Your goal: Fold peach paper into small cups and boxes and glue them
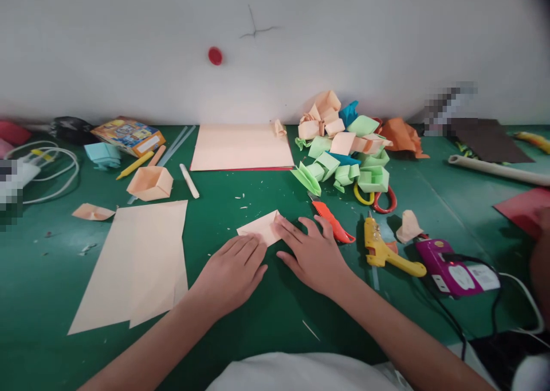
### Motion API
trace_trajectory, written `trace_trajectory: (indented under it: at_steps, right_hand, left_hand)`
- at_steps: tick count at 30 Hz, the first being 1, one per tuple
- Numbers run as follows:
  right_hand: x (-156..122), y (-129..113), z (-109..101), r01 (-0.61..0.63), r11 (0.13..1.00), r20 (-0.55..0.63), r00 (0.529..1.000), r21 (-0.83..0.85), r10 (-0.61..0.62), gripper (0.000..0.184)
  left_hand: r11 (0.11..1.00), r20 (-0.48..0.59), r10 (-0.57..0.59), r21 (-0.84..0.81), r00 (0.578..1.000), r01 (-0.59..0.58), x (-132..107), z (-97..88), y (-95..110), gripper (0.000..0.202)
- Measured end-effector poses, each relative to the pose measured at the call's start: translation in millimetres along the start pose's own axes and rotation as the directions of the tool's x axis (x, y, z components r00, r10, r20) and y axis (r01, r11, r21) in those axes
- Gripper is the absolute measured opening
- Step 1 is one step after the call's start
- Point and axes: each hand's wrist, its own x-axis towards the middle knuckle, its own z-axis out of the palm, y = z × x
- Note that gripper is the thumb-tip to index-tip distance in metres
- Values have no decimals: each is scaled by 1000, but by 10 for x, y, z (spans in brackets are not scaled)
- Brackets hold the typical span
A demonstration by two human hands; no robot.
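Small folded peach paper point(261, 228) lies flat on the green table point(266, 322), centre front, just ahead of the person. Left hand point(232, 271) is spread flat, palm down, fingers together, with the tips on the paper's near left edge. Right hand point(313, 256) is also flat and spread, fingertips on the paper's right corner. Neither hand grips anything; both press down. The paper's near edge runs under the fingers, so how much of it is covered is hard to tell.

Just right of the right hand lies an orange box cutter point(333, 222), then a yellow glue gun point(382, 248), then a purple device point(447, 268) with a black cord. Scissors point(378, 199) with yellow and red handles lie behind the cutter, touching a pile of folded paper pieces point(344, 150) in green, peach and blue.

To the left of the hands, a large peach sheet point(137, 262) lies flat. Behind it are a small open paper box point(150, 183) and a white stick point(189, 180). Another peach sheet point(243, 146) sits at the back by the wall. A colourful carton point(129, 134) and a white cable point(55, 168) are at far left.
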Motion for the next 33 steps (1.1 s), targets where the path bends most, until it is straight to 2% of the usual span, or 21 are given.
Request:
trace_trajectory:
  at_steps: [4, 8, 12, 15, 18, 25, 33]
  right_hand:
    - [4, 41, 18, 33, 999, 16, 999, -3, -33, 52]
    - [5, 78, 42, 57, 998, 19, 998, -11, -56, 54]
    - [-2, 40, 66, 42, 999, 4, 999, -15, -42, 57]
    - [0, -24, 66, 148, 989, 33, 988, 17, -149, 67]
    - [0, -41, 51, 273, 961, 80, 958, 50, -277, 77]
    - [-46, 121, 18, 170, 985, 116, 979, 13, -170, 70]
    - [-91, 101, 20, 143, 990, 102, 984, 16, -144, 73]
  left_hand:
    - [1000, 11, 5, -12, 1000, -5, -144, 45, 10, 43]
    - [998, 105, -43, -37, 994, 48, -301, 76, 49, 62]
    - [995, 124, -67, -70, 990, 76, -320, 54, 65, 68]
    - [995, 113, -67, -61, 991, 74, -295, 46, 63, 69]
    - [997, 106, -61, -32, 992, 65, -287, 55, 60, 71]
    - [998, 126, -48, -41, 991, 54, -319, 61, 47, 73]
    - [997, 140, -32, -67, 990, 42, -311, 45, 23, 69]
